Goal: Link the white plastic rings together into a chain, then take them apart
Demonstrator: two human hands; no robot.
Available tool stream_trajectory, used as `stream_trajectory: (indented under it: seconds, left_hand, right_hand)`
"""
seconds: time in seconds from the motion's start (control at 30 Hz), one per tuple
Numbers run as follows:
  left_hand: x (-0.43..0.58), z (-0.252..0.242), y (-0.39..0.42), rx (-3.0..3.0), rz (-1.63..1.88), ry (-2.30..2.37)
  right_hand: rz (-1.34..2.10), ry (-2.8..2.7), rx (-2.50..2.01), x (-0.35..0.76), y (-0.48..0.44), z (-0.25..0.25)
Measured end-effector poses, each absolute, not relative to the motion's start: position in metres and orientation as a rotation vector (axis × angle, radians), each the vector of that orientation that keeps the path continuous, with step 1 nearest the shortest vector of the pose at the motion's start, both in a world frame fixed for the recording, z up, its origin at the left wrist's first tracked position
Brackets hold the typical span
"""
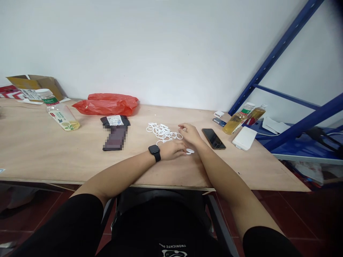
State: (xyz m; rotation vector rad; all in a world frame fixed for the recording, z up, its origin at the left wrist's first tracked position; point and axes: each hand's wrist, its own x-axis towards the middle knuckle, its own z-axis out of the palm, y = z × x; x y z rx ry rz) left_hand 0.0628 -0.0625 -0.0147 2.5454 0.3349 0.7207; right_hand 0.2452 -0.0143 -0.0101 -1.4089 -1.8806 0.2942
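A loose pile of small white rings point(160, 131) lies on the wooden table point(48, 153). My left hand point(173, 150), with a black watch on its wrist, rests beside the pile with fingers curled around a white ring point(190, 151). My right hand point(189, 133) reaches over to the pile's right edge, fingers bent and pinching at a ring there. The two forearms cross close to each other near the table's middle.
A black phone point(213, 138), a white power bank point(244, 138) and lying drink bottles point(242, 118) sit to the right. A black pouch point(115, 132), red plastic bag point(107, 104), another bottle point(60, 114) and cardboard box point(34, 84) lie left. Blue shelving point(294, 117) stands at right.
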Motion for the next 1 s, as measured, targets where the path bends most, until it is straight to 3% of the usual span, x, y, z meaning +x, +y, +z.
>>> stream_trajectory:
  seconds: [0.13,0.3,0.6,0.83,1.0]
  left_hand:
    - [0.06,-0.012,-0.055,2.171,0.993,0.523]
    - [0.06,-0.013,-0.048,1.781,0.895,0.64]
    - [0.056,-0.006,-0.035,1.457,1.144,0.807]
    - [0.052,0.003,-0.032,1.253,1.088,0.697]
    - [0.049,0.003,-0.032,1.249,1.127,0.69]
  right_hand:
    - [0.483,-1.754,-1.299,0.241,-0.017,-0.005]
    - [0.705,-1.702,-1.183,0.238,-0.024,0.004]
    - [0.63,-1.824,-1.1,0.226,-0.038,0.008]
    - [0.366,-1.647,-1.105,0.22,-0.039,0.005]
    - [0.396,-1.668,-1.005,0.217,-0.041,0.008]
